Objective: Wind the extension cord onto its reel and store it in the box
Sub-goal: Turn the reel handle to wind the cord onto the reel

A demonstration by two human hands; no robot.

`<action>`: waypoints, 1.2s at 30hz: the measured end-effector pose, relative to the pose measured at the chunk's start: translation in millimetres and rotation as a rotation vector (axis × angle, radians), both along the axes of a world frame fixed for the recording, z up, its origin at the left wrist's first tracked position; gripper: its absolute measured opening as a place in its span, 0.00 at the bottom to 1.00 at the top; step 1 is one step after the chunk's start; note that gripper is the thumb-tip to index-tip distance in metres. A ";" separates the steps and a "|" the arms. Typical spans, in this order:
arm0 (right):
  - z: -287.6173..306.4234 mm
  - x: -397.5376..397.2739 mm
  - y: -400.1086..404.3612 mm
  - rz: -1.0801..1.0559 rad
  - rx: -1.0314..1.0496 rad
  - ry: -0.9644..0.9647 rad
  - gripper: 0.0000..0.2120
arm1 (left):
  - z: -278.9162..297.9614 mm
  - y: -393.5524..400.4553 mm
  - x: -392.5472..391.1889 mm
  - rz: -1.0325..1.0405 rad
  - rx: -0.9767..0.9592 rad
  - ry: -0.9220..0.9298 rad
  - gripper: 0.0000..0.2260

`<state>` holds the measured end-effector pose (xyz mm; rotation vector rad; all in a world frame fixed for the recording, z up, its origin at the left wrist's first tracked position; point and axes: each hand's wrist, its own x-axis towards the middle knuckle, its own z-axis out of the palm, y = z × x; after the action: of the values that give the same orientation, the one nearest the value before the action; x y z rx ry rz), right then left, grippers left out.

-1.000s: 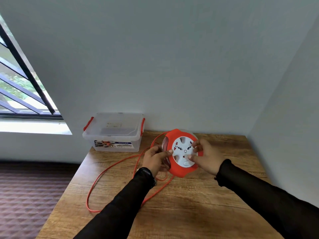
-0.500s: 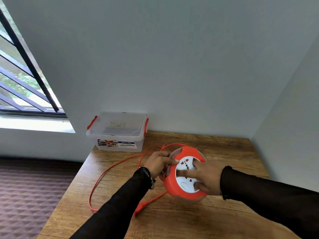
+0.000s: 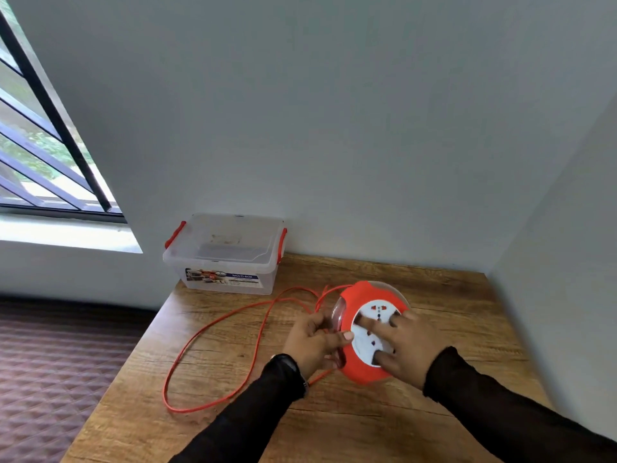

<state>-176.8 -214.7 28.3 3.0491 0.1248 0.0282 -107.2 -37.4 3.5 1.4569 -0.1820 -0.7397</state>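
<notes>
The round orange reel [image 3: 359, 302] with a white socket face lies tilted near the middle of the wooden table [image 3: 334, 422]. My right hand [image 3: 405, 345] presses on the socket face, with fingers spread into its recesses. My left hand [image 3: 312, 342] grips the reel's left rim where the cord enters. The thin orange cord [image 3: 213, 325] trails in a long loose loop across the left part of the table. A clear plastic box [image 3: 227, 259] with red latches and its lid on stands at the table's far left corner against the wall.
White walls close the table in at the back and on the right. The table's left edge drops to a dark patterned floor [image 3: 50, 362]. A barred window [image 3: 36, 155] with a white sill is on the left.
The reel has come down from upright in the air to lie tilted on the table, face up. My right hand shifted onto the socket face. The cord loop has shortened.
</notes>
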 end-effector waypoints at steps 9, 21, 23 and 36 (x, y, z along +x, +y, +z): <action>-12.4 -3.4 23.7 -0.440 0.623 -0.073 0.30 | -21.5 -12.7 -16.0 0.251 -0.116 -0.077 0.18; -13.6 5.5 38.6 -0.865 1.512 -0.150 0.33 | -23.2 -23.1 -30.3 0.297 -0.076 -0.181 0.20; -6.9 4.0 38.5 -0.916 1.598 -0.067 0.36 | -26.6 -23.4 -29.6 0.305 -0.073 -0.175 0.20; 11.4 -0.8 32.2 -1.003 2.105 0.230 0.05 | -24.7 -16.3 -13.2 0.233 -0.112 -0.054 0.13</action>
<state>-177.6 -182.6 39.7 3.7787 -3.2585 -0.6033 -120.4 -53.7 -21.1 1.3643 -0.0914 -0.4934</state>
